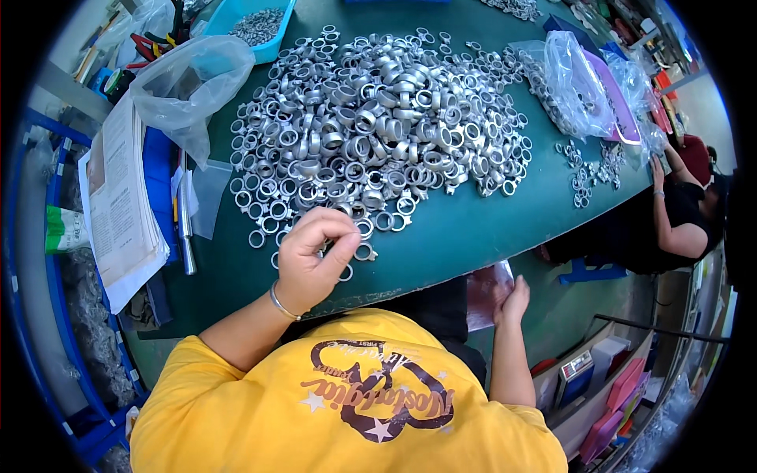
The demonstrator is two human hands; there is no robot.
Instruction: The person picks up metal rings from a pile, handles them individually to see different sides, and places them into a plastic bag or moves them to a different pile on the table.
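A large heap of silvery metal rings (371, 126), each with a small side lug, covers the middle of the green table (441, 248). At the heap's near edge is my left hand (315, 256), fingers curled toward the thumb. Loose rings lie beside and under it; what it grips, if anything, is hidden by the fingers. Below the table's front edge, my right hand (512, 301) is closed on the side of a clear plastic bag (485, 296). The bag's contents cannot be made out.
Papers (122, 197), a metal rod-like tool (185, 221) and an open plastic bag (189, 91) lie at left. Behind stands a light-blue tray (272, 43) of small parts. At right are a pink tray (615, 98), more bags and a co-worker (678, 213).
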